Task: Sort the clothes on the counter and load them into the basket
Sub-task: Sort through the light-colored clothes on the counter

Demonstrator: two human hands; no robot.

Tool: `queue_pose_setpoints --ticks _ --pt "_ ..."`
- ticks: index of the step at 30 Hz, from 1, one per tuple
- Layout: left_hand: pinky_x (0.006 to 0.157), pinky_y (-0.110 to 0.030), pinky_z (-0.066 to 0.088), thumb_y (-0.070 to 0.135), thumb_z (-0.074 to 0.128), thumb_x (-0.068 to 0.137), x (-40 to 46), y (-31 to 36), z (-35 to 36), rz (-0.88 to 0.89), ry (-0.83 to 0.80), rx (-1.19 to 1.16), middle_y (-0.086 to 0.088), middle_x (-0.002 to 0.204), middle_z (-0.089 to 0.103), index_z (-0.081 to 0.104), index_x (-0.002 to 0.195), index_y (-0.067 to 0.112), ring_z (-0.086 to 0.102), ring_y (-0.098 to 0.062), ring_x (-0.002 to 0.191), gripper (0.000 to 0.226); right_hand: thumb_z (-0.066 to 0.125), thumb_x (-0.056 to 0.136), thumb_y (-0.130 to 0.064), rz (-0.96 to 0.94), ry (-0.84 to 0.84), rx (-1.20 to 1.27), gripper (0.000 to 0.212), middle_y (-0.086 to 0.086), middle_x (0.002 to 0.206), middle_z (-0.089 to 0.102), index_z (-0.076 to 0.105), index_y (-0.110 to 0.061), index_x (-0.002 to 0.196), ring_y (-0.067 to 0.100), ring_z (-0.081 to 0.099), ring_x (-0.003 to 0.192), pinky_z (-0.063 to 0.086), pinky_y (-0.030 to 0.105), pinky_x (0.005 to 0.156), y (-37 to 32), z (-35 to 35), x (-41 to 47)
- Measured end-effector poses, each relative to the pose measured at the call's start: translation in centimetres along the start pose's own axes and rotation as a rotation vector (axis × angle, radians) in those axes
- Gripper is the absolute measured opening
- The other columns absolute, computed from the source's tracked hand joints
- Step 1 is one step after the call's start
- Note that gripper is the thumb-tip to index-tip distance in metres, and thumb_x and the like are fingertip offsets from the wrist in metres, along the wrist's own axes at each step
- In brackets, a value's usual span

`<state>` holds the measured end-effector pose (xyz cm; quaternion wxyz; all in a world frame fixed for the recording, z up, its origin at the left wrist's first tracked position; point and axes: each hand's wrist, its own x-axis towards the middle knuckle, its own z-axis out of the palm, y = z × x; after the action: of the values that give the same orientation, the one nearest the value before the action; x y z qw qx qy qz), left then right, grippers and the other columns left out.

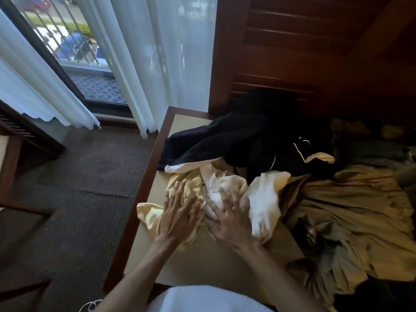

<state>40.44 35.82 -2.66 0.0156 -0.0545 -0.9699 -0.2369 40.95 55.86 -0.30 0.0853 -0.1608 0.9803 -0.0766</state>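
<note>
A heap of clothes covers the beige counter (202, 264). At its front lie a pale yellow garment (153, 216) and a white cloth (263, 199). My left hand (179, 216) lies flat on the yellow garment with its fingers spread and straight. My right hand (229, 216), blurred by motion, presses spread fingers onto the white cloth. Behind them sprawls a black garment (225, 143) with a white drawstring. An olive-tan garment (351, 206) spreads over the right side. No basket is in view.
The counter has a dark wooden edge (135, 197) on its left, with brown carpet (78, 194) below. Dark louvred wood panels (304, 52) stand behind the pile. White curtains (157, 52) and a glass door (74, 46) fill the upper left.
</note>
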Motion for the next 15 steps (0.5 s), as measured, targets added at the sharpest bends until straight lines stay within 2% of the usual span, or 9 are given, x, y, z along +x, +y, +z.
queue_pose_setpoints --ticks 2,3,4,6,7,9,11,13,15 --pt "0.124 -0.051 0.005 0.061 0.019 0.105 0.4 0.0 -0.1 -0.001 -0.126 -0.040 0.003 0.172 -0.002 0.021 0.157 0.051 0.004 -0.021 0.158 0.053 0.027 0.093 -0.076 0.006 0.039 0.037 0.064 0.003 0.168 -0.010 0.015 -0.055 0.153 0.037 -0.016 0.152 -0.006 0.069 0.114 0.8 0.0 0.1" --pt "0.123 -0.052 0.013 0.064 0.015 0.103 0.5 0.0 0.0 -0.022 -0.186 -0.034 0.003 0.172 0.000 0.011 0.157 0.054 0.009 -0.023 0.158 0.055 0.023 0.093 -0.076 -0.001 0.012 0.083 0.063 0.000 0.167 -0.019 0.007 -0.059 0.151 0.037 -0.025 0.150 -0.010 0.069 0.114 0.9 0.1 0.4" --pt "0.120 -0.053 0.028 0.067 0.012 0.102 0.5 -0.1 0.2 -0.038 -0.212 -0.010 0.001 0.171 0.011 0.006 0.157 0.055 0.021 -0.027 0.154 0.057 0.022 0.094 -0.075 -0.001 -0.021 0.114 0.061 -0.003 0.165 -0.026 0.002 -0.061 0.150 0.035 -0.031 0.148 -0.012 0.070 0.114 1.0 0.6 0.9" --pt "0.096 -0.049 0.051 0.070 0.009 0.099 0.1 -0.1 0.3 -0.084 -0.207 0.044 -0.002 0.159 0.040 0.011 0.158 0.051 0.041 -0.029 0.137 0.061 0.025 0.097 -0.071 0.033 -0.054 0.130 0.057 -0.006 0.164 -0.027 0.003 -0.064 0.148 0.032 -0.034 0.147 -0.013 0.069 0.114 0.7 2.1 1.8" --pt "0.089 -0.047 0.053 0.071 0.008 0.098 -0.1 0.1 0.4 -0.118 -0.182 0.050 -0.002 0.152 0.047 0.020 0.157 0.048 0.046 -0.029 0.130 0.064 0.026 0.098 -0.070 0.056 -0.055 0.135 0.054 -0.005 0.166 -0.021 0.010 -0.063 0.149 0.033 -0.028 0.149 -0.011 0.067 0.114 0.4 2.7 2.1" --pt "0.084 -0.045 0.054 0.071 0.009 0.097 -0.4 0.4 0.6 -0.171 -0.138 0.059 -0.007 0.141 0.053 0.037 0.149 0.041 0.054 -0.033 0.119 0.066 0.028 0.098 -0.068 0.097 0.002 0.157 0.048 0.002 0.165 0.014 0.036 -0.055 0.144 0.038 0.002 0.150 0.009 0.067 0.114 -0.1 3.2 2.6" --pt "0.077 -0.043 0.054 0.070 0.014 0.097 -0.6 0.4 0.7 -0.220 -0.116 0.063 -0.012 0.129 0.056 0.046 0.140 0.035 0.059 -0.034 0.107 0.064 0.034 0.099 -0.064 0.032 0.099 0.111 0.046 0.004 0.137 0.049 0.050 -0.048 0.139 0.034 0.038 0.131 0.031 0.063 0.104 -0.5 3.5 3.0" --pt "0.069 -0.038 0.051 0.069 0.018 0.096 -0.4 0.3 0.2 -0.279 -0.102 0.039 -0.010 0.118 0.059 0.052 0.132 0.030 0.062 -0.030 0.095 0.064 0.045 0.098 -0.057 -0.031 0.174 0.093 0.040 0.003 0.116 0.062 0.059 -0.045 0.133 0.030 0.054 0.111 0.034 0.060 0.101 -0.5 3.5 3.9" --pt "0.065 -0.034 0.045 0.070 0.018 0.095 -0.3 -0.1 -0.4 -0.331 -0.087 -0.003 -0.007 0.111 0.060 0.056 0.129 0.027 0.062 -0.026 0.086 0.067 0.053 0.093 -0.052 -0.031 0.189 0.080 0.029 0.005 0.113 0.069 0.073 -0.042 0.111 0.030 0.061 0.099 0.036 0.056 0.094 -0.5 3.4 4.8"
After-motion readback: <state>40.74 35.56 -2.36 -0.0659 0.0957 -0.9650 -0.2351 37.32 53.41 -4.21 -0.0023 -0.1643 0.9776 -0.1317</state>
